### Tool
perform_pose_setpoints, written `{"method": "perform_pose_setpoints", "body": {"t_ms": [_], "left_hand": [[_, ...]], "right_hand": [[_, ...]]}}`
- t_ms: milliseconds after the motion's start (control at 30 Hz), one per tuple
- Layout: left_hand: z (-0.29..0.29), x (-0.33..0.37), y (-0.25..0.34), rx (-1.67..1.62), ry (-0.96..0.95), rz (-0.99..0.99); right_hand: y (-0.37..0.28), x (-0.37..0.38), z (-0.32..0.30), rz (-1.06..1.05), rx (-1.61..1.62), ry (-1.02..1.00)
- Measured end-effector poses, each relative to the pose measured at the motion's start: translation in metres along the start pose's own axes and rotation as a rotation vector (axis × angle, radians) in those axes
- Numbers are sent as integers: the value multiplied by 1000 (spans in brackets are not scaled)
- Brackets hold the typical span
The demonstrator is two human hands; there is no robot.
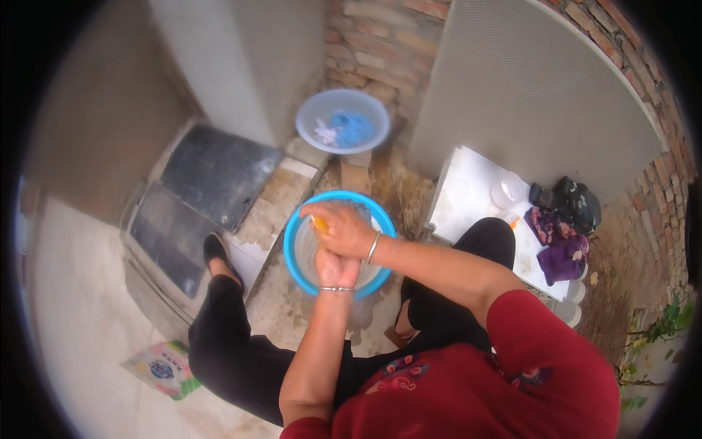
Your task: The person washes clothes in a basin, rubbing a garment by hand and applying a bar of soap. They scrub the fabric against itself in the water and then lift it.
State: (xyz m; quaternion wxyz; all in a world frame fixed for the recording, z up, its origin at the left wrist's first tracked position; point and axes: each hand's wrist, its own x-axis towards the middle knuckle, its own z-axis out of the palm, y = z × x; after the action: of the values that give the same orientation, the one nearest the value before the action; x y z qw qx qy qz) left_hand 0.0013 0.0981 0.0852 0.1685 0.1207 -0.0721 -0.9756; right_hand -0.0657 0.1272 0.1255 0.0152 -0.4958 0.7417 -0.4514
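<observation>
My two hands meet above a bright blue-rimmed basin (386, 272) on the wet ground between my feet. In my right hand (347, 233), the fingers are closed around a small yellow object (320, 224) that looks like a piece of soap; only part of it shows. My left hand (337, 268) lies just below, its wrist turned up and its fingers covered by the right hand. Whether the left hand holds anything is hidden. Inside the basin there is something greyish and wet-looking (358, 210), too blurred to name.
Beyond stands a pale basin (311, 126) with blue cloth (351, 129) and white cloth (325, 132). At right, a white board (468, 192) bears a white bowl (507, 190), purple cloth (561, 259) and a black bundle (578, 208). Dark panels (219, 173) and a colourful packet (162, 368) lie left.
</observation>
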Motion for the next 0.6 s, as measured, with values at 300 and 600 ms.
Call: {"method": "perform_pose_setpoints", "body": {"t_ms": [300,600], "left_hand": [[6,0,9,-12,165,23],[18,-2,14,101,55,33]], "right_hand": [[-23,-9,4,-194,7,-214],[57,37,-47,385,40,221]]}}
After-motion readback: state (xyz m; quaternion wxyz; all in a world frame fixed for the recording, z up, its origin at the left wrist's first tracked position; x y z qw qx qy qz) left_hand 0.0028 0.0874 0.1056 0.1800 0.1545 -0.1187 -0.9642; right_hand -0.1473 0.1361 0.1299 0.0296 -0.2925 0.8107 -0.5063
